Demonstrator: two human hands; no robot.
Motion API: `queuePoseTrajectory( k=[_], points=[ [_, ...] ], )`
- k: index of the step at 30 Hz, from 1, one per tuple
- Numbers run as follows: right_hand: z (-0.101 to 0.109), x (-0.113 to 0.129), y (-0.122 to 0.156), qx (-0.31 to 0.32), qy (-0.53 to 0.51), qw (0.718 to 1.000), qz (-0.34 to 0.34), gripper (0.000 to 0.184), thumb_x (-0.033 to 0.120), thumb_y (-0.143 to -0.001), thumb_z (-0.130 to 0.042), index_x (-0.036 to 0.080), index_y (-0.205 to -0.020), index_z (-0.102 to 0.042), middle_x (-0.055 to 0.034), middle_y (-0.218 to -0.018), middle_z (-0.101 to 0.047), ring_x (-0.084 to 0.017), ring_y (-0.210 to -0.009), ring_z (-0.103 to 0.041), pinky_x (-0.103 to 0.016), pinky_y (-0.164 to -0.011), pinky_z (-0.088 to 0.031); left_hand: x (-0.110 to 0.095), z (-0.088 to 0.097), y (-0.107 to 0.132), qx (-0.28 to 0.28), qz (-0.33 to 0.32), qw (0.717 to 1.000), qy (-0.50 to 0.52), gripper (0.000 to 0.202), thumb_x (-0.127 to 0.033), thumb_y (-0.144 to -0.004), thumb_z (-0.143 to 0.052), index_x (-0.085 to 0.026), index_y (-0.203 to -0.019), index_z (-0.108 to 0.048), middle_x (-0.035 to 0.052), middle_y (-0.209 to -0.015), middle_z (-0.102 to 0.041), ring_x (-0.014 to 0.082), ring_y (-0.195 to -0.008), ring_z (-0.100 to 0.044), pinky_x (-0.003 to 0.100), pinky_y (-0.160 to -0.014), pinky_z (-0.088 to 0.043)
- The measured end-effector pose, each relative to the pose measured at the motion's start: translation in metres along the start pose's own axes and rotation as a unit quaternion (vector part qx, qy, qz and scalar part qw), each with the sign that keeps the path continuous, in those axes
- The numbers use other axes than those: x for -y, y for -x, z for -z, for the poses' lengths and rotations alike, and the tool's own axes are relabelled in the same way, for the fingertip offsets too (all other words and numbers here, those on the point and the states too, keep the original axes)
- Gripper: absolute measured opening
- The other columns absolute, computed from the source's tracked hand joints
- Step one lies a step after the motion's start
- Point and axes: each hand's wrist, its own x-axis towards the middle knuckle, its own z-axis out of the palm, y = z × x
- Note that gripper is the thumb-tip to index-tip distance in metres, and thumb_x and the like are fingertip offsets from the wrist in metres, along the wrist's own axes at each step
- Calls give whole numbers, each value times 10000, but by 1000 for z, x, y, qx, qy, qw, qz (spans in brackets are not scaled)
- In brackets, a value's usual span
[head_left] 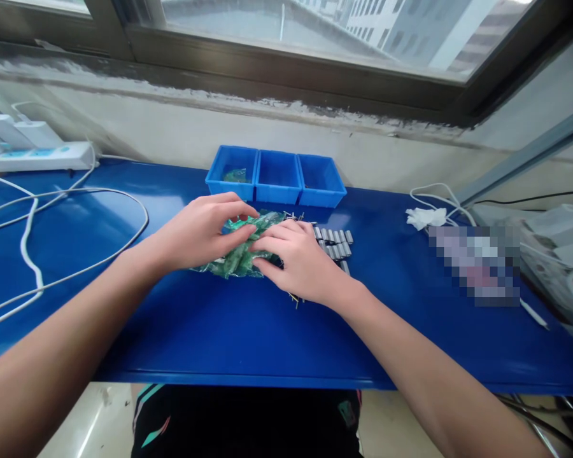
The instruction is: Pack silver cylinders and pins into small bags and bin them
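- Head view, middle of the frame: left hand [201, 230] and right hand [302, 261] both resting on a crinkly green plastic bag [241, 254], fingertips meeting over it, pressing down rather than clamped shut.
- Bag flat on the blue table [219, 331], just below the row of three blue bins [275, 176].
- Probably best done slowly: pin the bag with one hand, pinch with the other, keep the grip low so nothing spills.
- Worth watching the small metal cylinders [334, 242] just right of the right hand, easy to knock and send rolling.
- White cables [28, 242] at left, well apart from the hands.
- Hard to tell: what's inside the bag, mostly covered by fingers.
- Thin pins peeking out under the right wrist, too small to name.
- Something greenish in the leftmost bin, unclear.
- Right side of the frame pixelated, unreadable.
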Motion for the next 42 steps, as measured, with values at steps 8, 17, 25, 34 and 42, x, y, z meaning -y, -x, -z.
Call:
queuePoseTrajectory(
  k=[8,17,25,34,42],
  points=[
    [2,-1,-1,15,20,1000,-13,108,270,-1013,-706,211,-1096,-742,-59,-1132,-749,-281,-1105,-579,-449,-1015,-339,-15,-11,-3,10,-22,999,40,360,-327,-1094,-435,-179,-1196,-747,100,-1129,-733,245,-1017,-695,364,-875,-518],
    [15,6,-17,102,82,991,-26,232,382,-1023,-711,178,-1132,-706,-110,-1180,-755,-342,-1149,-563,-500,-997,-309,-8,-9,-1,-61,-14,997,40,288,-323,-1076,-531,-155,-1151,-752,91,-1116,-745,238,-1001,-704,354,-856,-516],
    [13,2,-8,40,-43,997,-42,92,166,-996,-666,193,-910,-649,-46,-935,-730,-255,-981,-601,-434,-916,-381,-15,-10,0,-61,-13,995,78,311,-329,-1103,-518,-160,-1292,-698,85,-1164,-728,214,-1030,-699,341,-884,-513],
    [25,-13,-5,-109,-382,904,-158,188,287,-915,-763,206,-1084,-752,8,-829,-687,-137,-700,-628,-299,-640,-510,-24,-16,1,-9,-19,995,96,558,-528,-1084,-532,-135,-1476,-586,140,-1304,-710,319,-1179,-657,499,-1019,-512],
    [20,-9,-7,-265,-373,870,-184,177,314,-847,-859,231,-978,-773,-5,-835,-730,-160,-740,-693,-309,-645,-564,-18,-19,-5,-50,26,976,212,188,-340,-976,-721,-163,-1031,-758,26,-906,-782,157,-808,-704,270,-749,-521]
  ],
)
